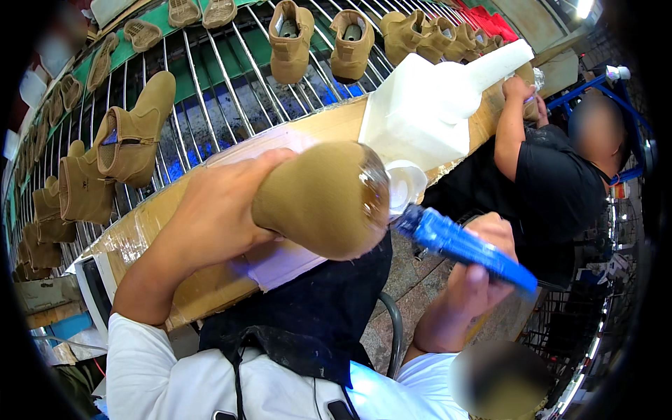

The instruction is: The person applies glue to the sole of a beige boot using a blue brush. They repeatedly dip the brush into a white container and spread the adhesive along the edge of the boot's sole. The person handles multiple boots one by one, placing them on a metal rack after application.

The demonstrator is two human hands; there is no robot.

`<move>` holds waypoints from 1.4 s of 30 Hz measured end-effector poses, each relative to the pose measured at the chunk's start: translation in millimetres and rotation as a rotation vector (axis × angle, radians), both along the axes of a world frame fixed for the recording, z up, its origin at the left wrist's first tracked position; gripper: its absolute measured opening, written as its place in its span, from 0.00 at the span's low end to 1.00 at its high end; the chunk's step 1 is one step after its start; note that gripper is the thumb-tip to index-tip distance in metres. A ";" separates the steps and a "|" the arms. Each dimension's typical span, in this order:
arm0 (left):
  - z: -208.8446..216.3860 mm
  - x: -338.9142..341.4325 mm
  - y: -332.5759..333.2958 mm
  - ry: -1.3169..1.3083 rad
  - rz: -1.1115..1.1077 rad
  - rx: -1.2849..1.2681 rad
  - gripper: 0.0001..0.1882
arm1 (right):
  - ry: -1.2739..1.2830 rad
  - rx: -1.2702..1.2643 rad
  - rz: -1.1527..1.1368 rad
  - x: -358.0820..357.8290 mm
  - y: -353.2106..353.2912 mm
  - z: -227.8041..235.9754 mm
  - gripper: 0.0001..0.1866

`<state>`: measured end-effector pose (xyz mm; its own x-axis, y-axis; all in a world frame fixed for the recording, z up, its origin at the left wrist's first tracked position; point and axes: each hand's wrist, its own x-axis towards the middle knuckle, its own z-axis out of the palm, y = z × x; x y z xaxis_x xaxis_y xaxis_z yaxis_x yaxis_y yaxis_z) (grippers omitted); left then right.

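My left hand is wrapped round a tan boot. The boot's rounded end points right, and its lower edge there looks wet and glossy. In my right hand is a brush with a blue handle, slightly smeared by motion. Its dark tip is close to the boot's glossy edge; I cannot tell whether they touch. Just behind the tip is a small whitish cup, partly hidden by the boot. A white plastic jug with a long spout stands beyond it on the bench.
A cardboard-covered bench runs in front of me. Beyond it is a rack of metal bars carrying tan boots and soles. At right, a co-worker in black has both hands on a tan shoe. A curved metal chair frame shows below.
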<state>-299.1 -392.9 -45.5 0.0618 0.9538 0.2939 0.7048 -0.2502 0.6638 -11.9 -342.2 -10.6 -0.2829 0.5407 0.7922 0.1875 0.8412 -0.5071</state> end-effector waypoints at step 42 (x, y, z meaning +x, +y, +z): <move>-40.4 -2.8 -76.4 -0.147 -0.264 -0.462 0.59 | 0.160 -0.563 0.322 -53.8 5.9 -5.5 0.09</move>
